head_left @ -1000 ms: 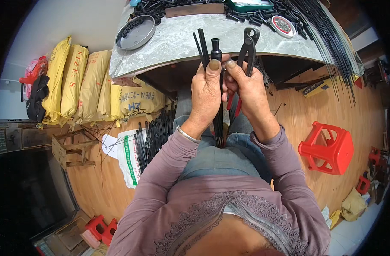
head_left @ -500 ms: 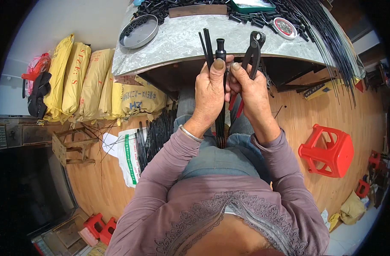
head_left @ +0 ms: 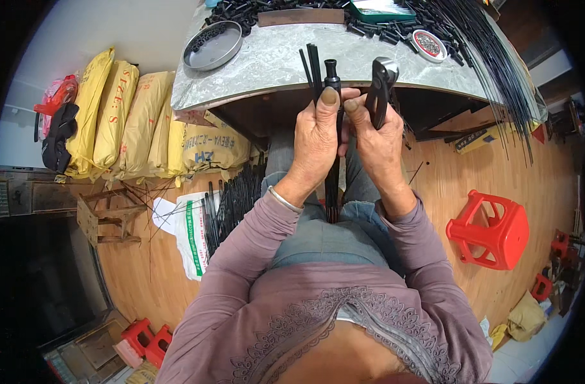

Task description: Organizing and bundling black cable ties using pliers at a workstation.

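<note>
Left hand: your left hand [head_left: 318,137] stayed clenched round the black rods [head_left: 331,173], thumb on the black cap [head_left: 332,69].
Right hand: your right hand [head_left: 379,141] gripped the pliers [head_left: 380,86], just right of the cap.
Change: both hands barely shifted; the cap probably wasn't seated yet.

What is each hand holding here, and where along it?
Left hand grips a bundle of thin black rods near its upper end; right hand holds black metal pincers by the handles.

Both forearms are raised from the lower edge; the left hand [head_left: 316,137] and right hand [head_left: 377,142] are held together, fingers curled closed, thumbs upward.
</note>
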The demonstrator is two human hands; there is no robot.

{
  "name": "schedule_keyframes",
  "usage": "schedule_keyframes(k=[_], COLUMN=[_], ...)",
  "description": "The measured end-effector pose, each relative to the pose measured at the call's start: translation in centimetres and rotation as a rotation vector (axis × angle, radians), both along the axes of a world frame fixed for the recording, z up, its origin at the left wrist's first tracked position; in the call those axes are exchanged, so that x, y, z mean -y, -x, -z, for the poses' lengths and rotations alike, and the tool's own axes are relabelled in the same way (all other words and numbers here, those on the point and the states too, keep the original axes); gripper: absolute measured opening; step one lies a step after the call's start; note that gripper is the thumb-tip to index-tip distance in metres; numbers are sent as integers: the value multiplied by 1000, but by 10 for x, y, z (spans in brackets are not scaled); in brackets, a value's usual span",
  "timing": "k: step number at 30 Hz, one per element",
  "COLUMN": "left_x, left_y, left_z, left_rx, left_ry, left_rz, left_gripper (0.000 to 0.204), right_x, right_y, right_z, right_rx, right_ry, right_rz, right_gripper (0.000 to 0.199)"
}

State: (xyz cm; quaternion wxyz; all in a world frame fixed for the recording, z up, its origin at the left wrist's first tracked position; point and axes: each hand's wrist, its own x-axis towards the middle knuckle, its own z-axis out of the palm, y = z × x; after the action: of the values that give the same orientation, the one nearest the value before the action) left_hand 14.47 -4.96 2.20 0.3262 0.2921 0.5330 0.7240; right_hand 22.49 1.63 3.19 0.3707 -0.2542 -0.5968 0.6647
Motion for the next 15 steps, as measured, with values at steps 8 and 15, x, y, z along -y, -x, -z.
schedule_keyframes(k=[8,15], left_x=[7,5], left_y=[16,10], left_z=[0,-3], left_rx=[189,204], left_ry=[-4,96], left_rz=[148,121], left_gripper=[73,72], right_x=[-27,-26], right_y=[-39,-77], right_z=[-38,-55], right_rx=[270,665], right_ry=[30,171], right_rz=[-386,-702], right_gripper=[28,29])
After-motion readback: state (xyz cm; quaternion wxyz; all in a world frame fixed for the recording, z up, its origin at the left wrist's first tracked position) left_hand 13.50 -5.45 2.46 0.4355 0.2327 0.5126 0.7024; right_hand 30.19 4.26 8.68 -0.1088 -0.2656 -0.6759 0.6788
